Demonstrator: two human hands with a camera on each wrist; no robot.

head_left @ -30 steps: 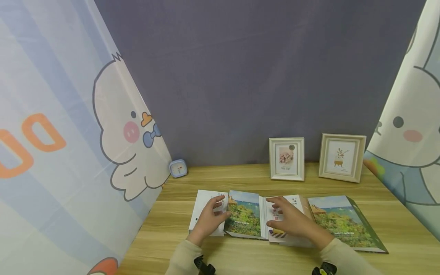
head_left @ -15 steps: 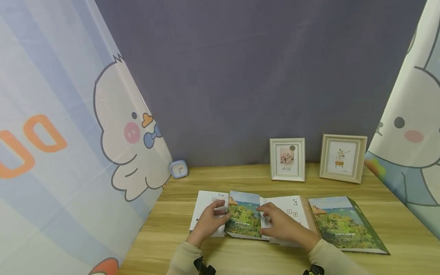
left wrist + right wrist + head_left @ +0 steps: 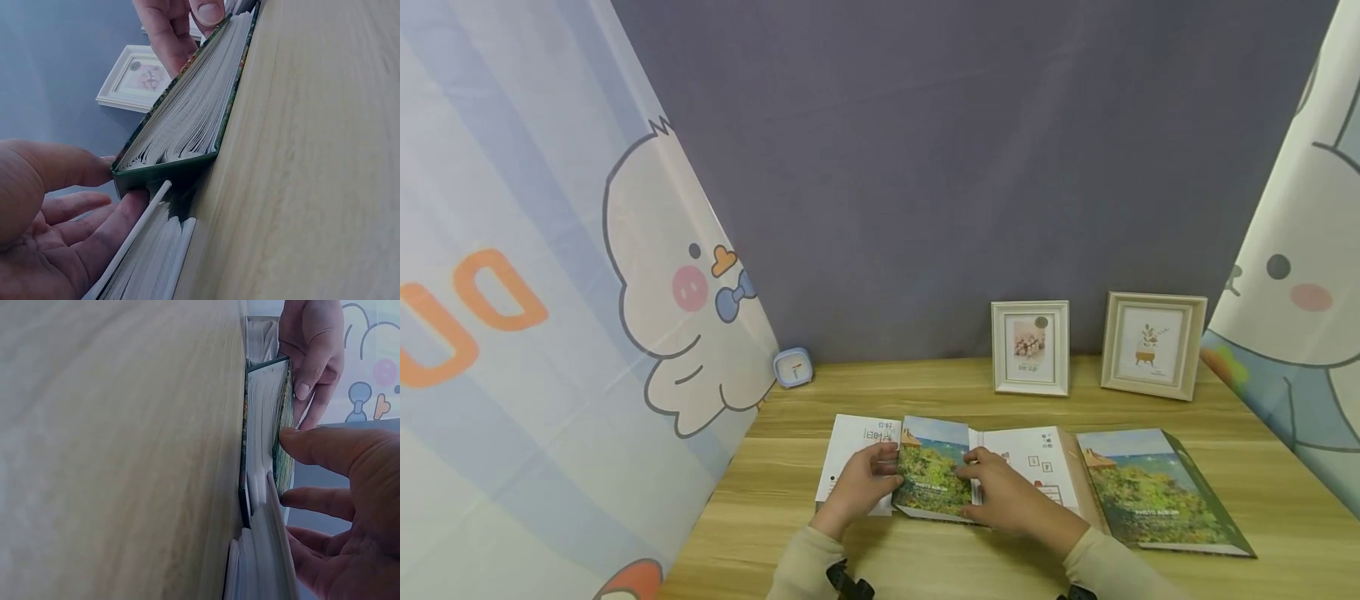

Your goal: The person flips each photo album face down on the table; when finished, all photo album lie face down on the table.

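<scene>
A small photo album (image 3: 934,467) with a painted seaside cover lies on the table, its page edges (image 3: 187,106) towards me. My left hand (image 3: 859,485) is at its left side, thumb at the spine's upper edge and a finger against the spine (image 3: 162,175). From the other side, my right hand (image 3: 1011,498) reaches in, with thumb and a fingertip on the cover's right edge (image 3: 285,444). The fingers of both hands are fairly straight. A white book (image 3: 853,437) lies partly under my left hand. Another white-covered book (image 3: 1030,446) is partly hidden by my right hand.
A larger photo album (image 3: 1142,492) with the same painting lies at the row's right end. Two picture frames (image 3: 1030,389) (image 3: 1153,389) stand along the back. A small blue clock (image 3: 793,367) is at the far left corner of the wooden table (image 3: 880,387). Printed curtains hang on both sides.
My right hand has moved left from above the right-hand white book to the small album's right edge. My left hand has stayed at the album's left side, shifting only slightly.
</scene>
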